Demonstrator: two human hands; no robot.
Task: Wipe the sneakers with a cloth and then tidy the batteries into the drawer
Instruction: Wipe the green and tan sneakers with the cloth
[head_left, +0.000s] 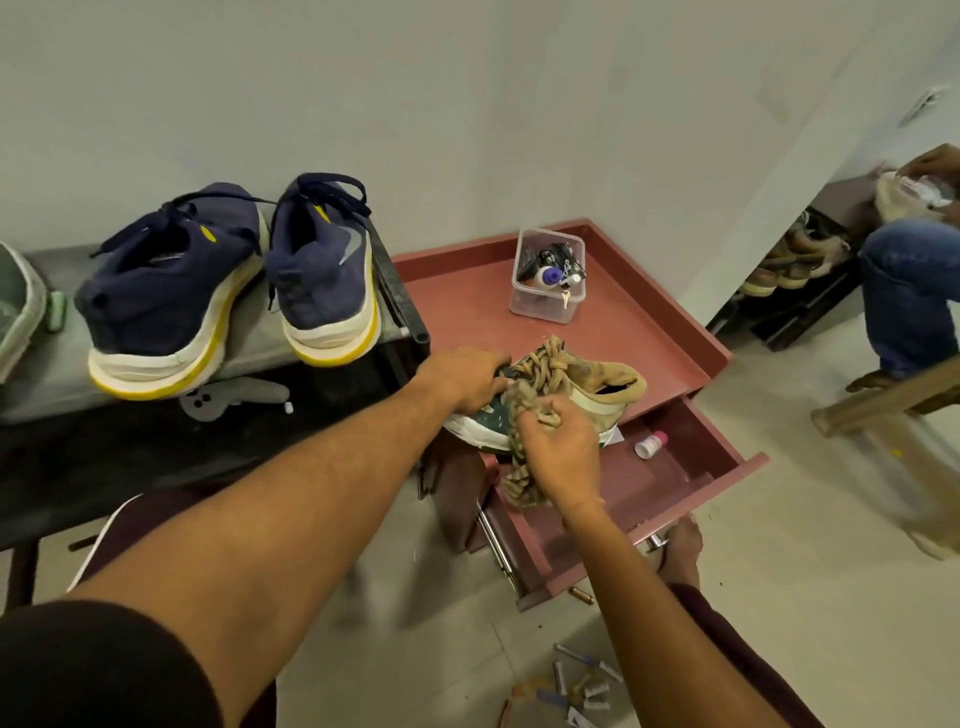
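Lying along the front edge of red-brown cabinet top (467, 306): tan suede sneaker with white sole (597, 384), long axis left to right, toe left, heel right. Left hand (462, 379) grasping the toe; right hand (561, 457) clenched round beige knitted cloth (524, 478) at near side, above open red-brown drawer (701, 447).

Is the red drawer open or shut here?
Open: the drawer sticks out from the cabinet, its inside showing, a small bottle lying in it.
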